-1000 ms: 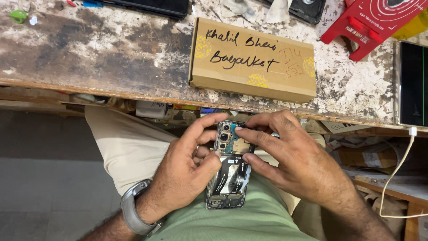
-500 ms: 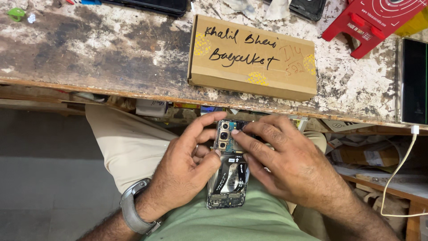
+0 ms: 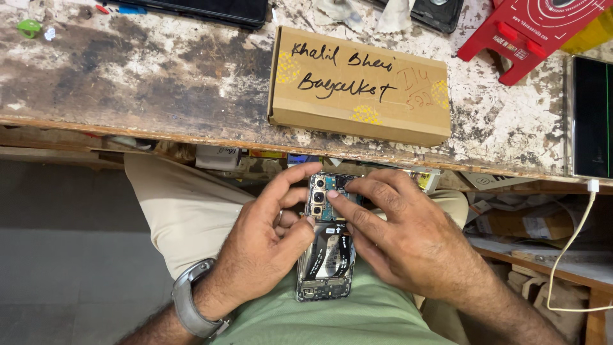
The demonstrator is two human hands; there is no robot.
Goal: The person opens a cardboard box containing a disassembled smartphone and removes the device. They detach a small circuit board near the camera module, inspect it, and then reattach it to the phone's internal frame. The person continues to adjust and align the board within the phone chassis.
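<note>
Opened phone (image 3: 325, 255) on lap, back cover off; upper part masked by fingers, inner parts hard to make out. Left hand (image 3: 268, 246) grips phone's left edge, thumb on camera block. Right hand (image 3: 402, 239) rests over right side, fingertips pressing top. Beyond hands, on surface (image 3: 128, 76): flat brown cardboard box (image 3: 361, 86), handwritten, yellow-dotted patches. Red stand (image 3: 536, 32) cut off at frame top.

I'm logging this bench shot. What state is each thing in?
Phone: back cover off, insides exposed, held over the lap.
Left hand: gripping the phone's side.
Right hand: fingertips on its upper part.
Cardboard box: closed, flat on the table.
White cable: plugged in.
</note>
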